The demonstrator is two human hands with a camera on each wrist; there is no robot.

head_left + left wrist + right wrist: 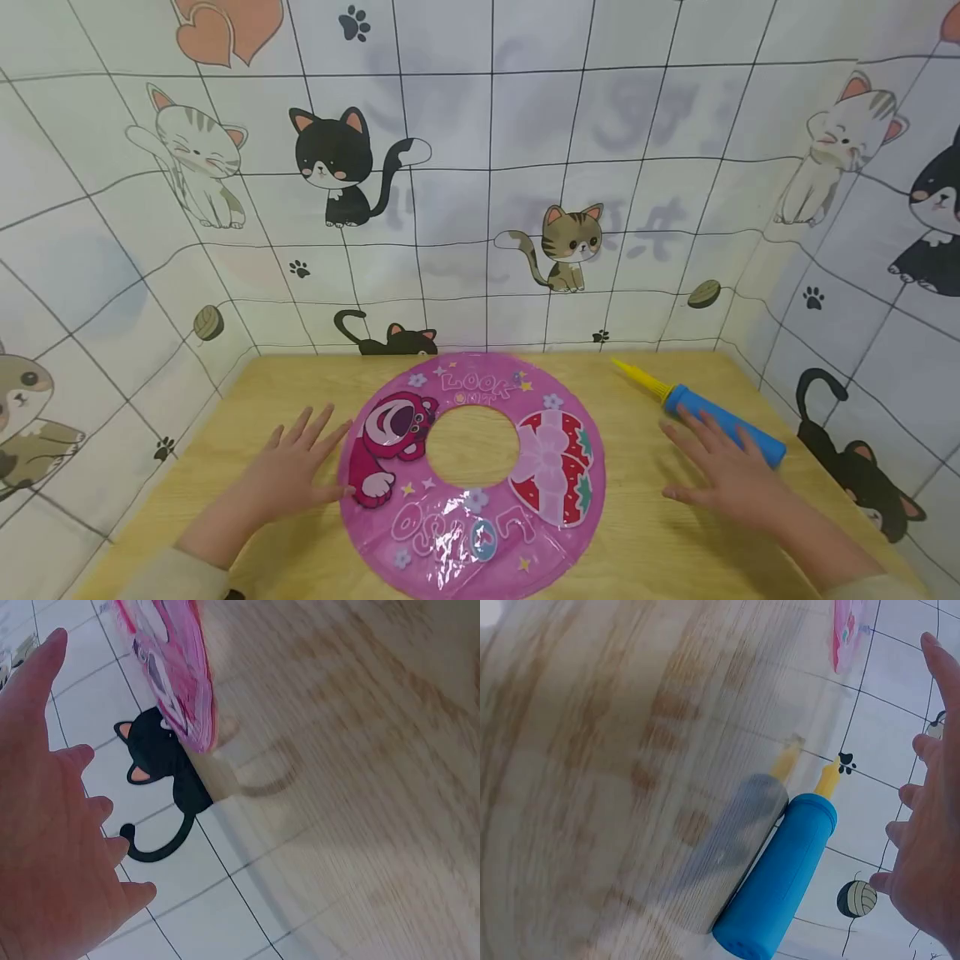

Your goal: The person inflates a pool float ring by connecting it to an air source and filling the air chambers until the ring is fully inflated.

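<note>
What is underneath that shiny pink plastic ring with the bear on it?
The shiny pink plastic ring lies on a pale wood-grain table, whose surface shows through the round centre hole. Anything beneath the ring itself is covered, so I cannot tell.

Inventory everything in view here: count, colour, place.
Ring: 1, pink, centre
Pump: 1, blue with yellow nozzle, right of ring
Table: 1, light wood, under both
Walls: 3, white gridded, back and sides
Cat prints: several, black, white or brown, walls
Paw prints: several, dark, walls
Heart prints: 2, orange, top left
Ball prints: 2, brownish, low on walls
Dark object: 1, black, bottom left, unidentifiable
Left hand: 1, bare, by ring's left edge
Right hand: 1, bare, by pump
Sleeves: 2, cream, bottom corners
</note>
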